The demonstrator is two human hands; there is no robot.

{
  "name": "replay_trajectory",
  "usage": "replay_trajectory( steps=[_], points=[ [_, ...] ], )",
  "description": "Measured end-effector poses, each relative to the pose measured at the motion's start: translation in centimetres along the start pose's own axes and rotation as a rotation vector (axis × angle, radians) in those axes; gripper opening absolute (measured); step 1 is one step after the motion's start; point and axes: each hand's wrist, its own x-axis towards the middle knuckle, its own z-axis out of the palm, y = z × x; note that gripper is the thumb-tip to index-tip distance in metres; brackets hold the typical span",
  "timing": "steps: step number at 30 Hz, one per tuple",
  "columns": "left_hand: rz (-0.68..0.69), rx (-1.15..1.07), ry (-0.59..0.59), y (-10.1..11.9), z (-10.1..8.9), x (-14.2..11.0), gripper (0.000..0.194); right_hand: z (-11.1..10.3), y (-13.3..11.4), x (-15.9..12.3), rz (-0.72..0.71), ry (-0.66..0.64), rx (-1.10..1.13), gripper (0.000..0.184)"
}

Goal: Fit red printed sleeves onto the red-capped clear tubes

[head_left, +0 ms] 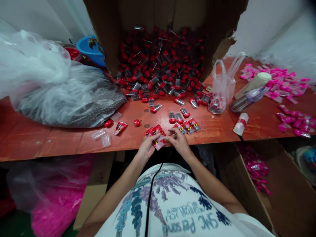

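In my left hand [147, 145] are a few small flat red printed packets [156, 131], one with a pale pink, see-through end, pinched over the table's front edge. My right hand [179, 142] is at their right side, thumb and fingers curled in a pinch at the pale end. Just beyond it lie several red printed packets [189, 127] with dark contents, next to small clear bottles with red caps [175, 118] filled with dark beads. To the left are a red cap [137, 122], a red printed packet [120, 128] and empty clear bottles [106, 141].
An open cardboard box [103, 19] spills red-capped bottles [163, 65] onto the red table [61, 141]. A bag of dark beads [81, 98] lies left, near a blue basin [90, 49]. Right are a plastic bag [219, 85], a tumbler [247, 100] and pink items [283, 82].
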Motion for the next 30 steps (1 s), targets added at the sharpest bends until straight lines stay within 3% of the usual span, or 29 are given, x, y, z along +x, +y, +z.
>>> replay_trajectory(
  steps=[4, 9, 10, 13, 15, 18, 21, 25, 27, 30],
  points=[
    [0.085, 0.062, -0.037, 0.0, -0.2, -0.2, 0.020, 1.8, -0.6, 1.0, -0.049, -0.116, -0.003, 0.031],
    [0.125, 0.033, 0.012, 0.8, -0.8, 0.3, 0.024, -0.6, -2.1, 3.8, -0.294, -0.396, -0.322, 0.034],
    [0.124, 0.007, 0.023, 0.9, -0.8, 0.4, 0.023, -1.3, -2.3, 4.8, -0.339, -0.404, -0.415, 0.035],
    [0.094, -0.065, 0.055, 1.6, -0.8, 0.6, 0.018, -3.4, -2.1, 8.3, -0.458, -0.273, -0.828, 0.035],
    [0.062, -0.099, 0.069, 2.0, -0.8, 0.7, 0.014, -4.2, -1.6, 10.7, -0.514, -0.346, -1.005, 0.030],
    [0.021, -0.143, 0.077, 2.6, -1.0, 1.0, 0.012, -4.0, -0.9, 12.8, -0.555, -0.456, -1.053, 0.026],
    [0.061, -0.224, 0.118, 2.8, -1.1, 1.3, 0.013, -2.6, -0.8, 12.4, -0.516, -0.407, -0.958, 0.025],
    [0.083, -0.293, 0.153, 3.2, -1.2, 1.4, 0.015, -0.3, -1.7, 7.9, -0.267, -0.185, -0.340, 0.033],
    [0.073, -0.305, 0.142, 3.4, -1.1, 1.4, 0.014, 0.7, -2.3, 5.1, -0.169, -0.143, -0.074, 0.034],
    [0.073, -0.320, 0.120, 3.5, -0.7, 1.3, 0.013, 1.8, -3.1, 2.1, -0.048, -0.138, 0.141, 0.033]
  ],
)
